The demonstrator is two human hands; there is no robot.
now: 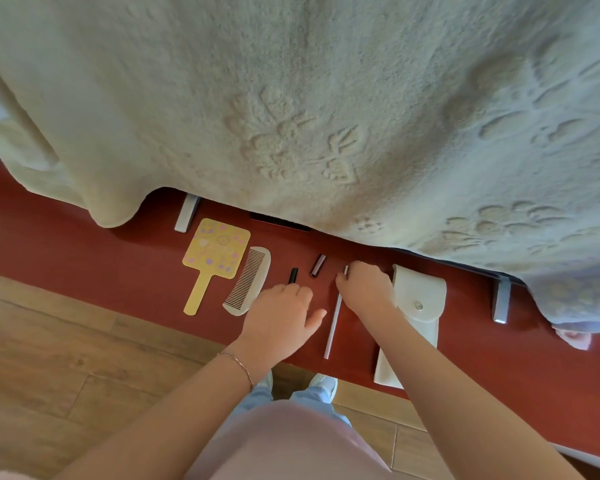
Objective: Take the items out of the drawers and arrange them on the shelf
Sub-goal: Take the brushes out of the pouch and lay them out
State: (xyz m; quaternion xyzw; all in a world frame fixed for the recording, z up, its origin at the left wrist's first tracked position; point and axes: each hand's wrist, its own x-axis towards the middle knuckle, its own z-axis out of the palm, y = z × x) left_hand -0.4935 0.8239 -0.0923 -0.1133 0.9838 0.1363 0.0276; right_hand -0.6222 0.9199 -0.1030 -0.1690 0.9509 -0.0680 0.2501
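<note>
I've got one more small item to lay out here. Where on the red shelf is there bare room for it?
Two bare stretches on the red shelf: left of the yellow hand mirror, and right of the white snap pouch up to the grey bracket. The middle is crowded: comb, black tube, dark tube, thin rod and both hands.

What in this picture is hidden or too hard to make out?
- Dark flat object, head view: mostly under the cream blanket; unidentifiable.
- Black tube: lower end behind the left hand.
- Thin silver stick: its middle is covered by the right hand, whose grip is unclear.
- White pouch: contents unseen; the right forearm crosses it.
- Drawers: none visible.
</note>
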